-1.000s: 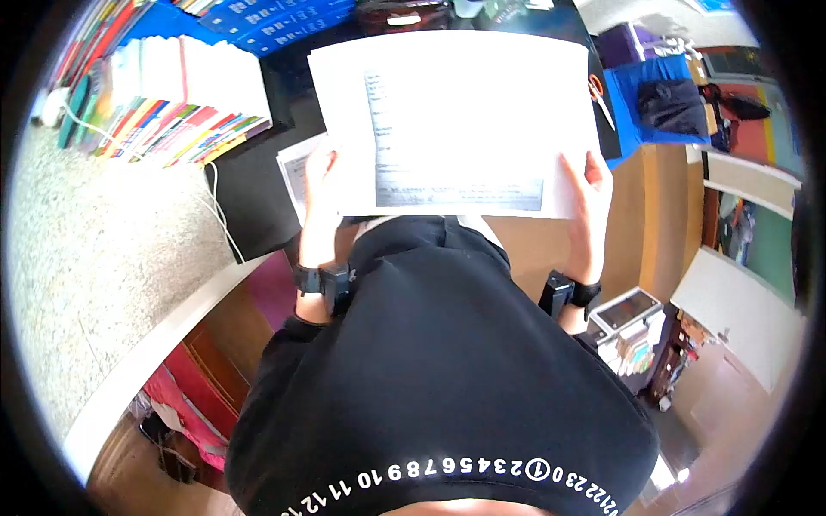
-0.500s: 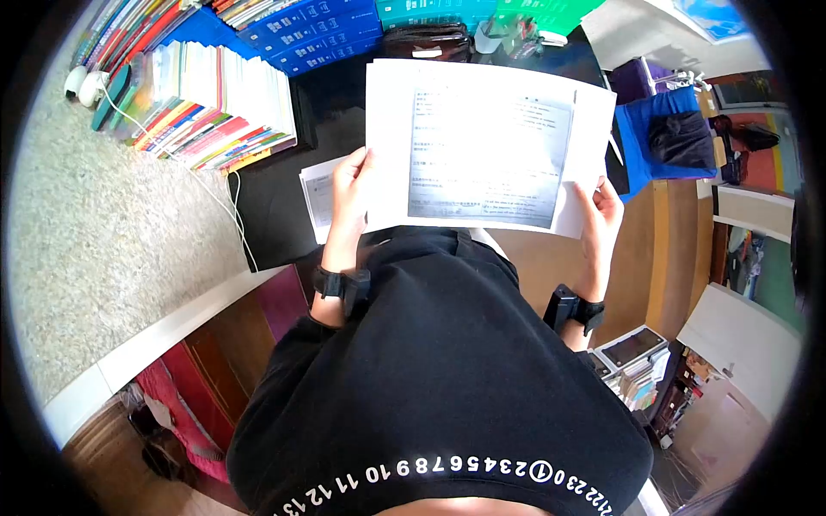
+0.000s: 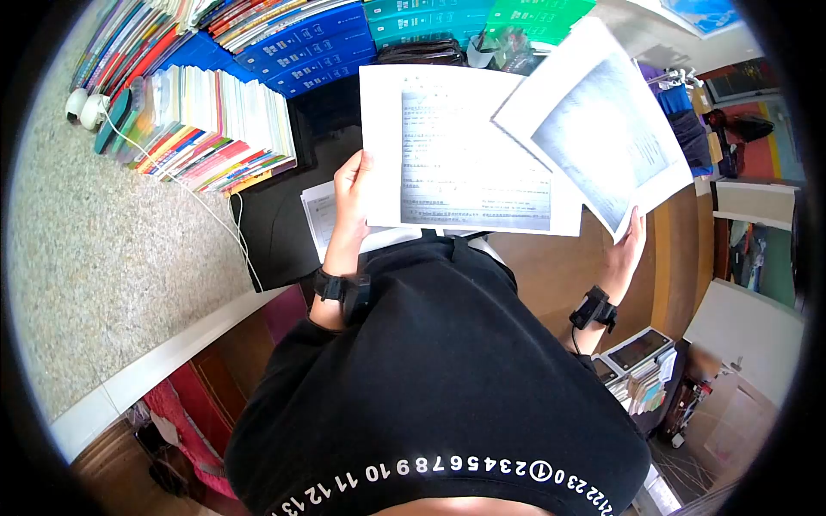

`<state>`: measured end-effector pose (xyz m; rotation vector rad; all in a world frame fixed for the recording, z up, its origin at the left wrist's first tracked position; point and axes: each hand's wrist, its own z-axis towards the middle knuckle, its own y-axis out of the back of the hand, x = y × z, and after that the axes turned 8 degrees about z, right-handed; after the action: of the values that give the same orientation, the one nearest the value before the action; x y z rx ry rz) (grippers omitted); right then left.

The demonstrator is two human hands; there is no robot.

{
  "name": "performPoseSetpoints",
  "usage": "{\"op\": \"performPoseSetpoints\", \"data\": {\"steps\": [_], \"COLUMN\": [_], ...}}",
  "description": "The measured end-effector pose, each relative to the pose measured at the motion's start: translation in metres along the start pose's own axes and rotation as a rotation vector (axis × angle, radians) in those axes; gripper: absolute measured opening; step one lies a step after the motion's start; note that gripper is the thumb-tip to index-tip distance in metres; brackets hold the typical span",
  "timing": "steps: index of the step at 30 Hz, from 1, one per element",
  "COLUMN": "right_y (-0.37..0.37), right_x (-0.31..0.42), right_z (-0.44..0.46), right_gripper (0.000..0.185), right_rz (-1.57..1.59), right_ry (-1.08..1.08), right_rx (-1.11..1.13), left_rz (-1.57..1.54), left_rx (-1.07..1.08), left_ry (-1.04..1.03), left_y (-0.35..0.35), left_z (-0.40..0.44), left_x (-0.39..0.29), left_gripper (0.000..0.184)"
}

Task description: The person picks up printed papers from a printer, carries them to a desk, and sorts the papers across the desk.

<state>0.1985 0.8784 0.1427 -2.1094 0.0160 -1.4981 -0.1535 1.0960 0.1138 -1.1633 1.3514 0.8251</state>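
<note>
My left hand (image 3: 351, 193) pinches the left edge of a printed sheet of paper (image 3: 477, 155), which is held up over the front of the desk; whether more sheets lie behind it I cannot tell. My right hand (image 3: 630, 241) grips the bottom corner of another printed sheet (image 3: 602, 129). That one is tilted and its left corner overlaps the upper right of the first sheet. Below and left of my left hand, further printed papers (image 3: 321, 212) lie on the black desk, partly covered by my hand and forearm.
A row of books (image 3: 219, 120) stands on the desk's left side. Blue file boxes (image 3: 301, 47) and green boxes (image 3: 533, 21) line the back, with a dark pouch (image 3: 420, 53) before them. A white cable (image 3: 185, 176) hangs at left. Stacked books (image 3: 645, 378) sit lower right.
My right hand has moved right and slightly down, drawing one sheet away and tilting it. A second printed page now shows beneath, still in my left hand, which has barely moved.
</note>
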Motion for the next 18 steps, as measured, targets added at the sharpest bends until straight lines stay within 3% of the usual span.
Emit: {"op": "performPoseSetpoints", "data": {"steps": [5,7,10,13,18], "right_y": [0.031,0.037,0.035,0.003,0.009], "right_x": [-0.019,-0.027,-0.024,-0.008,-0.013], "right_z": [0.005,0.012,0.012,-0.007,-0.002], "right_gripper": [0.018,0.018,0.020,0.024,0.025], "right_rz": [0.134,0.242,0.218,0.060,0.095], "right_ry": [-0.152,-0.219,-0.182,-0.105,-0.143], "right_rx": [0.018,0.132,0.121,-0.028,0.070], "left_rz": [-0.004,-0.025,-0.030,0.011,-0.022], "left_rx": [0.005,0.021,0.035,0.018,0.043], "left_ry": [0.015,0.023,0.018,0.028,0.026], "left_y": [0.001,0.001,-0.001,-0.003,-0.006], "left_z": [-0.001,0.000,-0.001,-0.003,-0.005], "left_x": [-0.005,-0.004,-0.004,-0.006,-0.005], "left_gripper": [0.033,0.033,0.034,0.033,0.034]}}
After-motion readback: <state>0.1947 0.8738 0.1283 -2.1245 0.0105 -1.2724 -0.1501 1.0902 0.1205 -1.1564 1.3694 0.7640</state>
